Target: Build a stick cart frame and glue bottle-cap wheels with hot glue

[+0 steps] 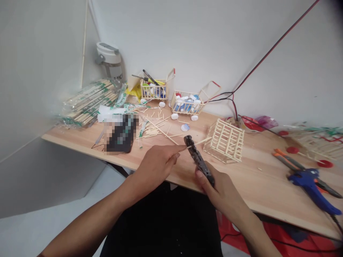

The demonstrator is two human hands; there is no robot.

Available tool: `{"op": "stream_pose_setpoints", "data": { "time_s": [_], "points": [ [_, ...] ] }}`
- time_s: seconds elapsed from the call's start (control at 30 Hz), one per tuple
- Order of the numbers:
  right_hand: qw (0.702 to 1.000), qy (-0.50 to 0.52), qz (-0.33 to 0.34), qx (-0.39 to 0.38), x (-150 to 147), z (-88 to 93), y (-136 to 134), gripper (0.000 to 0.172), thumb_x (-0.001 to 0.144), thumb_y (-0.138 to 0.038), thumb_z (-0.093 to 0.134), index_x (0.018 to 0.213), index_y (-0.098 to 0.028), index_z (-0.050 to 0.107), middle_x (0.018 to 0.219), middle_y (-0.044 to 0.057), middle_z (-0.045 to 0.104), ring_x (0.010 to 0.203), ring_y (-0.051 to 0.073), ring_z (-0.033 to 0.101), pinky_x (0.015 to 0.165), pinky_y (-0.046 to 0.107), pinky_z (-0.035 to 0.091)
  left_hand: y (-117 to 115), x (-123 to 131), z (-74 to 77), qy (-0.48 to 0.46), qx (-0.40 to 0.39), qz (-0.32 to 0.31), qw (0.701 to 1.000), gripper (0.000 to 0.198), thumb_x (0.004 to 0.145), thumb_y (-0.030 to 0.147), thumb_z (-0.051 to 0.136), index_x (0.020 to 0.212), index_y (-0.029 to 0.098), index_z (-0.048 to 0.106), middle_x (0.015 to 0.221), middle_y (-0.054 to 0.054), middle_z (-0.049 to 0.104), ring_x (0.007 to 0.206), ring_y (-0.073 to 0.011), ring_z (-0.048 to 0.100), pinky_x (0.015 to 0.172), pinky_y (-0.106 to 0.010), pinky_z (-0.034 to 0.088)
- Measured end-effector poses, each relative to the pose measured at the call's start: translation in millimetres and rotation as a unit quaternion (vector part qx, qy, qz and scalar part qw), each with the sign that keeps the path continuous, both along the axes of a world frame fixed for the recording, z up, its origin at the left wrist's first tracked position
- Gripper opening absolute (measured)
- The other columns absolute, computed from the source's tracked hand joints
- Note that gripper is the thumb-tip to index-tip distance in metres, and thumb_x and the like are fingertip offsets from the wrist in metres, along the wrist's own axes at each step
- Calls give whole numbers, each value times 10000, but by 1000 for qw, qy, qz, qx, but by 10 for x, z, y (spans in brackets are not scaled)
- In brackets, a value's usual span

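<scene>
My left hand (160, 162) is over the front of the table, its index finger stretched along a thin wooden stick (205, 140) and its thumb tucked below. That stick crosses the head of a narrow dark grey plier-like tool (197, 157); its far end points right, toward a small basket frame (227, 141) built of sticks. Wrapped round the tool's lower end is my right hand (218, 184). The tool is seen nearly edge-on, so I cannot make out its jaws. Short cut sticks (154, 130) lie scattered beyond my left hand.
Two small stick carts, one with markers (154, 89) and one with bottle caps (187, 103), stand at the back. Bagged sticks (89, 101), a tumbler (109, 60) and a blurred-out dark object (122, 135) are left. A blue glue gun (308, 182) and orange-handled pliers (285, 157) lie right.
</scene>
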State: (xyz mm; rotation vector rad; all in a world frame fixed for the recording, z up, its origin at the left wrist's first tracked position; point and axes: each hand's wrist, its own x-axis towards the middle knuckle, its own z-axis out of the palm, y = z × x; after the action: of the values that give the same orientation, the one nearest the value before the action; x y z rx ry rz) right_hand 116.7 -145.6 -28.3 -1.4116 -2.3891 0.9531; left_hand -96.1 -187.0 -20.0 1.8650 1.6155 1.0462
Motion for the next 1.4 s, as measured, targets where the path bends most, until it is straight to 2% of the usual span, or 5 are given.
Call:
{"op": "stream_pose_setpoints", "data": {
  "time_s": [0.17, 0.33, 0.6, 1.2, 1.4],
  "points": [
    [1000, -6, -7, 15, -61, -5, 52, 451, 937, -609, 387, 808, -209, 548, 661, 13, 614, 628, 195, 575, 617, 297, 406, 15, -45, -43, 14, -4, 13, 1000, 413, 918, 135, 471, 1274, 238, 653, 790, 1, 713, 730, -138, 648, 720, -236, 472],
    [999, -3, 18, 48, -96, -21, 93, 462, 943, -595, 389, 738, -205, 528, 650, 20, 593, 607, 181, 529, 583, 287, 381, 25, -60, -60, 4, -17, 27, 999, 403, 918, 145, 467, 1262, 229, 660, 824, -5, 720, 755, -142, 649, 730, -242, 468],
    [994, 31, 37, 102, -178, -158, 207, 457, 947, -558, 414, 652, -210, 447, 579, -8, 506, 543, 140, 444, 527, 266, 303, 38, -115, -32, -3, -6, 41, 999, 410, 918, 121, 460, 1261, 228, 658, 765, 16, 685, 733, -127, 627, 720, -227, 443],
    [994, -6, 52, 94, -311, -182, 279, 490, 949, -556, 398, 657, -193, 551, 603, 40, 608, 554, 172, 526, 542, 274, 336, 53, -212, -124, 26, -19, 63, 998, 325, 904, 140, 468, 1134, 208, 687, 722, 20, 662, 718, -144, 622, 695, -242, 417],
    [993, 2, 38, 109, -319, -207, 277, 505, 947, -560, 397, 632, -194, 546, 581, 39, 586, 547, 170, 517, 538, 275, 321, 39, -216, -139, 23, -21, 68, 997, 315, 910, 152, 461, 1133, 197, 680, 711, 24, 654, 700, -139, 609, 706, -247, 412]
  ]
}}
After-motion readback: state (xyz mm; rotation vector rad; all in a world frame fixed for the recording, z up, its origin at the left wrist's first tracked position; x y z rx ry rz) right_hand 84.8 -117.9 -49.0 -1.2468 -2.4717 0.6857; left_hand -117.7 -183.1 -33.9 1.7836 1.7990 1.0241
